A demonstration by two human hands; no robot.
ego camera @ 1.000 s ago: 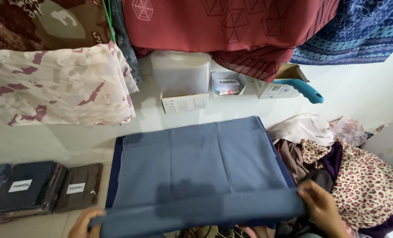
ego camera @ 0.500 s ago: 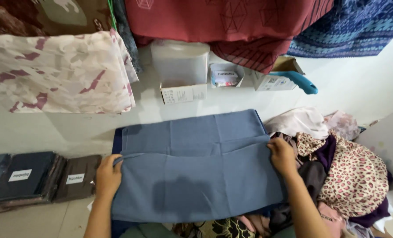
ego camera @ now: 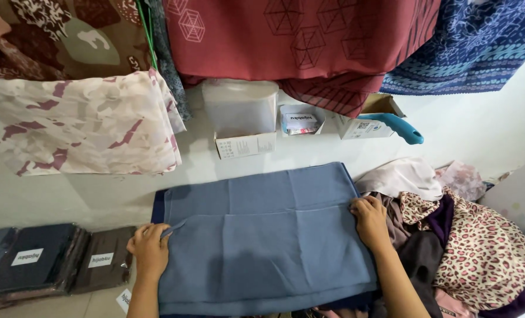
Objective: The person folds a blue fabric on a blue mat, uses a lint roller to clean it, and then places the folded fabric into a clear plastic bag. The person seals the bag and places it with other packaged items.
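- The blue cloth [ego camera: 262,235] lies flat on the pale floor [ego camera: 97,197], in the middle of the view, folded so that the upper layer ends a little below the far edge.
- The left hand [ego camera: 149,250] rests on the left edge of the cloth; its fingers are bent and pinch the corner of the upper layer.
- The right hand [ego camera: 370,221] lies on the right edge of the cloth, fingers curled down and pressing the fold; whether it grips the fabric or only presses it, I cannot tell.
- Just beside the right hand there is a pile of clothes [ego camera: 451,247], with a leopard-pattern piece and a cream one on top.
- To the left of the cloth, near the left hand, packed dark cloths [ego camera: 50,259] with white labels lie in a row.
- Beyond the cloth, a clear plastic box [ego camera: 240,109] stands on a small white carton [ego camera: 246,145].
- A blue handle [ego camera: 399,126] sticks out from another carton at the right.
- Red, blue and camouflage-pattern fabrics hang above; the red fabric [ego camera: 298,35] is in the middle.
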